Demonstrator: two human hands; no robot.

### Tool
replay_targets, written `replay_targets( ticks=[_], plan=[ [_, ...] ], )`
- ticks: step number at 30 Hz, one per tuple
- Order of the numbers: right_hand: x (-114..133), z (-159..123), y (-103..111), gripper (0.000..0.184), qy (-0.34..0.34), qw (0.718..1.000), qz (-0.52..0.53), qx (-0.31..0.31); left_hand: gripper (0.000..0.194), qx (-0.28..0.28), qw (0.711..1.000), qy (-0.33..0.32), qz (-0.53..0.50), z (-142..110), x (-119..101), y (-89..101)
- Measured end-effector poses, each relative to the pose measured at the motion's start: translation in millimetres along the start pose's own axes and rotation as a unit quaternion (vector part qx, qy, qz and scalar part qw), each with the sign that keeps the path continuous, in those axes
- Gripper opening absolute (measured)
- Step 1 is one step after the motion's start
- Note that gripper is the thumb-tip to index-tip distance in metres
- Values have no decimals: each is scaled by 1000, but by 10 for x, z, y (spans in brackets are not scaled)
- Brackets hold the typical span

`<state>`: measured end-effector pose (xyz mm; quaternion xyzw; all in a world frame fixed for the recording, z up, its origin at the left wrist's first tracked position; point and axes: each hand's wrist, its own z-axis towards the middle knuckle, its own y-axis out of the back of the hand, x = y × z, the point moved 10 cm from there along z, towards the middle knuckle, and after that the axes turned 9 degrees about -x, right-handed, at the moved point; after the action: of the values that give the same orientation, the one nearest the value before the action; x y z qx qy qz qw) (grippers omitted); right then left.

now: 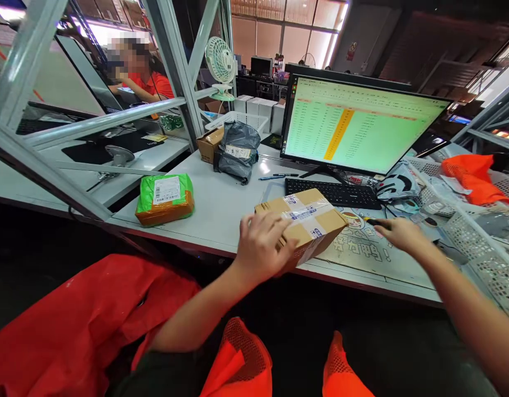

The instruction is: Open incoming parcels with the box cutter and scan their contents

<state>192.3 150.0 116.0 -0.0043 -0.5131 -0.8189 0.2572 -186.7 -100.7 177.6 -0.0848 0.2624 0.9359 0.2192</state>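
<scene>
A brown cardboard box (pixel 304 215), sealed with clear tape that carries blue print, sits tilted at the front edge of the desk. My left hand (pixel 260 242) grips its near left corner, fingers bent over the top and slightly blurred. To the right of the box, my right hand (pixel 401 234) is closed around a utility knife (pixel 378 223) with a dark handle and a yellow part near its front. The knife's tip points left towards the box, a short gap away; the blade itself is too small to make out.
A green-and-brown wrapped parcel (pixel 165 199) lies on the left. Behind it are a grey plastic mailer (pixel 237 151) and a small carton (pixel 209 144). A keyboard (pixel 337 193) and monitor (pixel 357 124) stand behind the box. White baskets (pixel 477 242) line the right side. A person (pixel 149 82) sits beyond the metal frame.
</scene>
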Motion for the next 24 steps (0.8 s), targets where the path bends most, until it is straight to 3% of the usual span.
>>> replay_targets(
  ticks=[2, 4, 6, 8, 10, 14, 18, 20, 24],
  plan=[
    [114, -190, -365, 32, -28, 998, -28, 42, 41, 99, 995, 1, 3, 376, 115, -245],
    [317, -261, -576, 40, -44, 996, -48, 60, 63, 251, 968, -1, 0, 635, 222, -675],
    [649, -211, -570, 49, -36, 999, 3, 26, 82, 401, 916, 11, 3, 729, 320, -1091],
    [1034, -123, -460, 57, -21, 995, 98, -15, 92, 484, 875, 15, 21, 790, 369, -1350],
    [1380, -57, -409, 61, -21, 982, 185, -11, 95, 506, 861, 4, 49, 875, 345, -1474],
    [1802, -50, -561, 58, -40, 954, 285, 81, 84, 514, 850, -35, 113, 901, 132, -1533],
    [1810, -61, -617, 61, -44, 937, 337, 85, 61, 521, 839, -69, 141, 781, -111, -1546],
    [1768, -68, -605, 61, -45, 934, 346, 75, 58, 512, 846, -75, 132, 797, -123, -1551],
    [1758, -138, -546, 55, -36, 929, 364, 59, 53, 468, 878, -30, 101, 1112, 258, -1497]
  ],
)
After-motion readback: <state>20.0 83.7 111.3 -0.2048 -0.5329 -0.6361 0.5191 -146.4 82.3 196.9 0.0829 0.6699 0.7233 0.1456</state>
